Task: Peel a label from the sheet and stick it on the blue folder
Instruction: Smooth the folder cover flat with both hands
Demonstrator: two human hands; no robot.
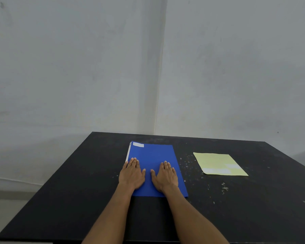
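Note:
A blue folder [153, 155] lies flat in the middle of the black table. A white label [138, 144] is stuck near its far left corner. My left hand [132, 173] rests palm down on the folder's left half, fingers stretched out. My right hand [165, 176] lies palm down on its right half, likewise flat and holding nothing. To the right of the folder lies the pale yellow label sheet [218, 163], with a few white labels showing near its front edge.
The black table [77, 199] carries white specks and scuffs between the folder and the sheet and toward the right front. Grey walls meet in a corner just behind the table's far edge.

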